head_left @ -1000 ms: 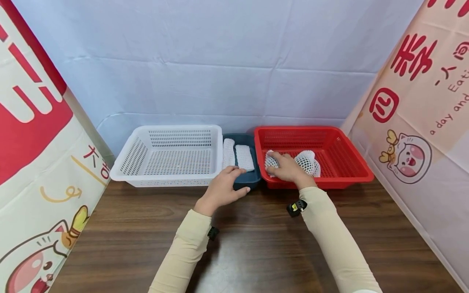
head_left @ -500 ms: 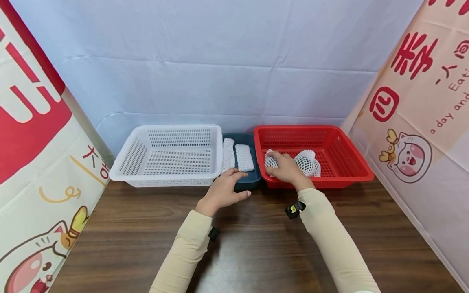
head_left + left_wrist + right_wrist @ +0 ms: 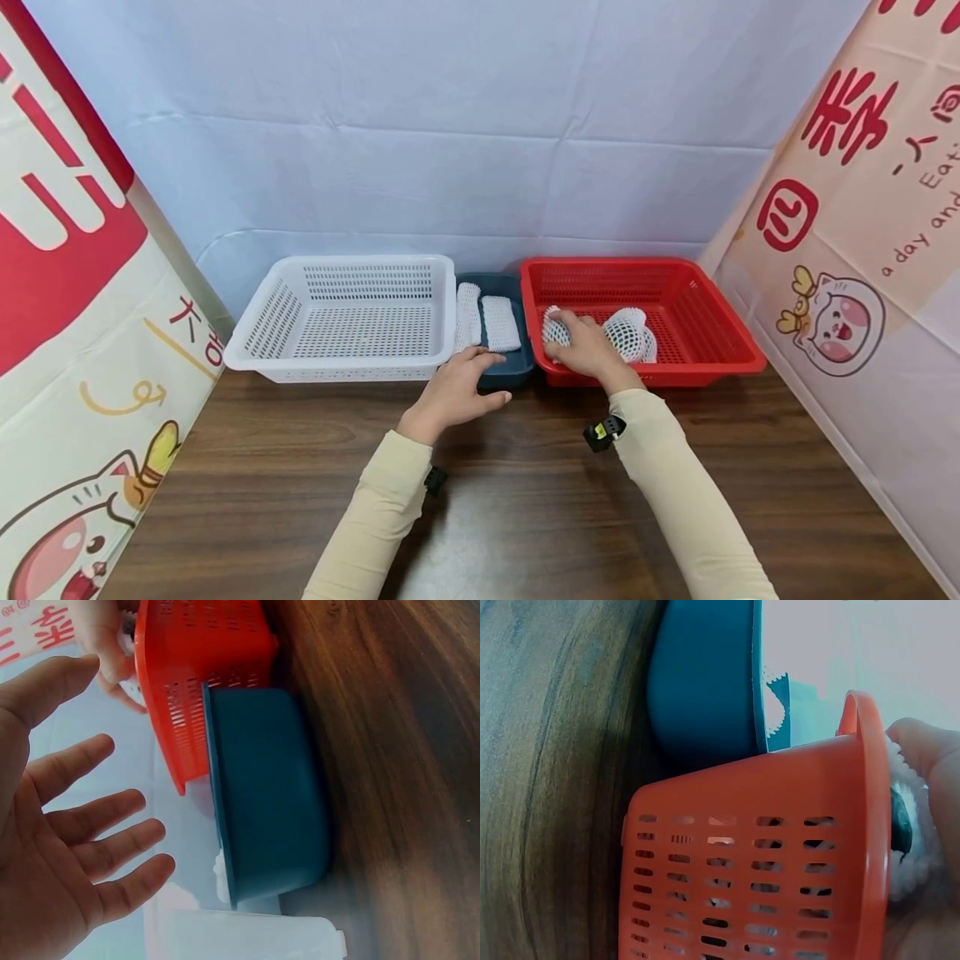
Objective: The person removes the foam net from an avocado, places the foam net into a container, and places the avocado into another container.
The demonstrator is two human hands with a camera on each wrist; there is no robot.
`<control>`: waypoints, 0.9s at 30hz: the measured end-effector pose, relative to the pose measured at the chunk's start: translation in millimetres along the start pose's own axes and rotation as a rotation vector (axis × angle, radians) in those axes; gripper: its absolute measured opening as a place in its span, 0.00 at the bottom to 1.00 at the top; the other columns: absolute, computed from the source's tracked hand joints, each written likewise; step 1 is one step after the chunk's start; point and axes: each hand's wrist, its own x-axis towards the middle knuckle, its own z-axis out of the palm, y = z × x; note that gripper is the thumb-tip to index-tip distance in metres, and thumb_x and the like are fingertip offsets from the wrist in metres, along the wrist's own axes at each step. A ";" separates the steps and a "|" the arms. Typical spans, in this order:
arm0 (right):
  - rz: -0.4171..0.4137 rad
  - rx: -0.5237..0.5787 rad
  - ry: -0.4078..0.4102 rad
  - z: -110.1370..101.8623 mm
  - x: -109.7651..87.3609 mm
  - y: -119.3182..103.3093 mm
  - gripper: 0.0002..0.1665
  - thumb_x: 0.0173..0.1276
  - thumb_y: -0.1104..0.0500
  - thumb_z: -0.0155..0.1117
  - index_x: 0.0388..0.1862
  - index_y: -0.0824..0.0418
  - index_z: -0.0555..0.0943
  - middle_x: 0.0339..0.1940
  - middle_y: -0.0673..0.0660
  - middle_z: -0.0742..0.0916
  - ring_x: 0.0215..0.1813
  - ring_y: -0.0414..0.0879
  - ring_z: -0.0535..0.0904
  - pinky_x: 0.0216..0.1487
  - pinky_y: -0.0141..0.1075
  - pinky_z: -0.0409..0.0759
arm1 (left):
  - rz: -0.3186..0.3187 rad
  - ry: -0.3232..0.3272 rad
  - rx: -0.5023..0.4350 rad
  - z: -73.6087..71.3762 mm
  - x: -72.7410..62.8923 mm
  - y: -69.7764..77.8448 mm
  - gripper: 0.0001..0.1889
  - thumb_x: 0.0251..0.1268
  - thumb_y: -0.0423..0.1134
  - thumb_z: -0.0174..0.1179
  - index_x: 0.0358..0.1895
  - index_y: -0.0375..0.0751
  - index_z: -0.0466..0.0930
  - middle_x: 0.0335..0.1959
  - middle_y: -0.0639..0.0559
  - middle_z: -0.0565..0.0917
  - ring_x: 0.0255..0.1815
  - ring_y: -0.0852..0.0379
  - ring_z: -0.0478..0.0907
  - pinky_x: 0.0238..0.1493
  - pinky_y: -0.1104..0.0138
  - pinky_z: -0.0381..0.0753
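Note:
My right hand (image 3: pixel 592 348) reaches into the front left of the red basket (image 3: pixel 727 364). Its fingers grip a dark, rounded thing in a white foam net sleeve (image 3: pixel 556 331). In the right wrist view, dark green shows through the netting (image 3: pixel 915 881); the basket wall hides the lower part. Another netted round thing (image 3: pixel 622 335) lies to the right of that hand. My left hand (image 3: pixel 453 393) hovers with spread fingers before the dark blue bin (image 3: pixel 519 367), holding nothing. Flat white foam net sleeves (image 3: pixel 500 323) lie in that bin.
A white perforated basket (image 3: pixel 337 362) stands left of the blue bin, close against it. All three containers stand in a row on the brown wooden table (image 3: pixel 525 500). A pale cloth (image 3: pixel 480 167) hangs behind them, with printed panels at both sides.
Both hands stay nearly where they were. My left hand has drawn back slightly from the blue bin's sleeves, and my right keeps its grip on the netted thing.

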 end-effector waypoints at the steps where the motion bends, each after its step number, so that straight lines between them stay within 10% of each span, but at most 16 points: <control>1: 0.001 0.002 0.005 0.2 0.1 0.2 0.41 0.55 0.50 0.65 0.68 0.54 0.63 0.59 0.65 0.70 0.57 0.58 0.64 0.51 0.60 0.68 | 0.000 0.001 0.003 -0.5 0.2 0.0 0.27 0.56 0.53 0.63 0.58 0.45 0.76 0.53 0.48 0.74 0.49 0.54 0.72 0.48 0.60 0.74; 27: -0.075 0.033 0.164 -30.7 -10.0 -17.9 0.36 0.59 0.54 0.58 0.68 0.55 0.65 0.59 0.66 0.72 0.56 0.58 0.67 0.51 0.58 0.69 | 0.018 0.065 0.018 -44.4 8.0 6.6 0.28 0.57 0.51 0.63 0.59 0.43 0.74 0.59 0.40 0.71 0.56 0.46 0.70 0.52 0.54 0.72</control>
